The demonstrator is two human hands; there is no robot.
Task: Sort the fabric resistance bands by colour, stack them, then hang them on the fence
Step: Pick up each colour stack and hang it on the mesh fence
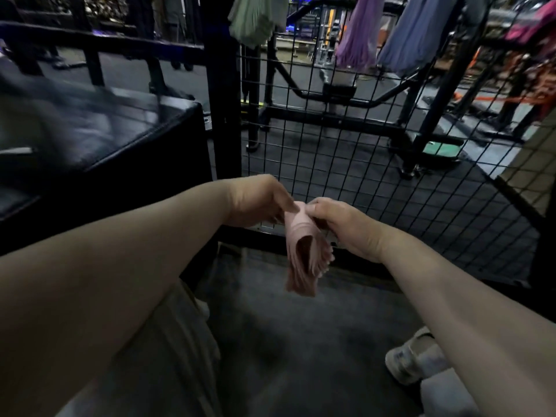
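A stack of pale pink fabric bands (pixel 304 254) hangs folded between both hands, low in front of the black wire fence (pixel 376 164). My left hand (pixel 258 201) pinches its top from the left, and my right hand (pixel 346 224) grips the same top from the right. Over the fence's upper rail hang a green bunch (pixel 255 19), a purple bunch (pixel 358 34), a blue bunch (pixel 418 37) and a bright pink bunch (pixel 532 25).
A black padded box (pixel 99 136) stands at the left beside a black post (pixel 224 100). Gym frames and orange straps (pixel 529 97) lie beyond the mesh. My shoe (pixel 415 356) rests on the dark floor at lower right.
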